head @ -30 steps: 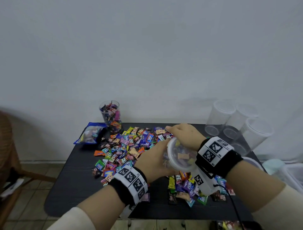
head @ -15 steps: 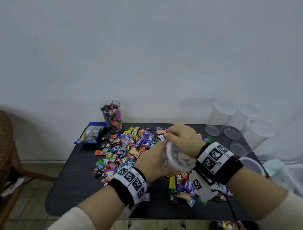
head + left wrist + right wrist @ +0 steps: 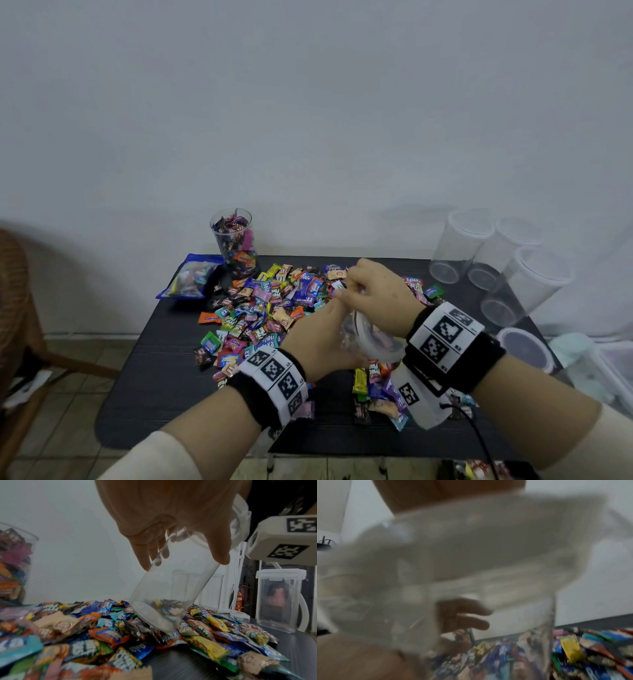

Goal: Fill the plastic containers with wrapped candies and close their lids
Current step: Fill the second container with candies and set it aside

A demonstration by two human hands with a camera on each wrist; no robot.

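Observation:
A clear plastic container (image 3: 371, 342) hangs tilted over the heap of wrapped candies (image 3: 270, 301) on the black table (image 3: 154, 394). My left hand (image 3: 322, 337) wraps round its body. In the left wrist view the container (image 3: 164, 595) looks empty, its base just above the candies (image 3: 102, 635). My right hand (image 3: 373, 294) lies over the top, fingers curled on the far rim of the lid (image 3: 240, 520). The right wrist view is blurred, filled by the translucent lid (image 3: 488, 540).
A clear cup full of candies (image 3: 234, 240) and a blue bag (image 3: 190, 281) stand at the back left. Several empty lidded containers (image 3: 469, 246) crowd the back right, with another (image 3: 525, 349) near the right edge. A wicker chair (image 3: 13, 308) is at the left.
The container has tipped, so its lid has turned from facing me to nearly edge-on. My right hand has slid further over the lid's far rim. My left hand has kept its grip.

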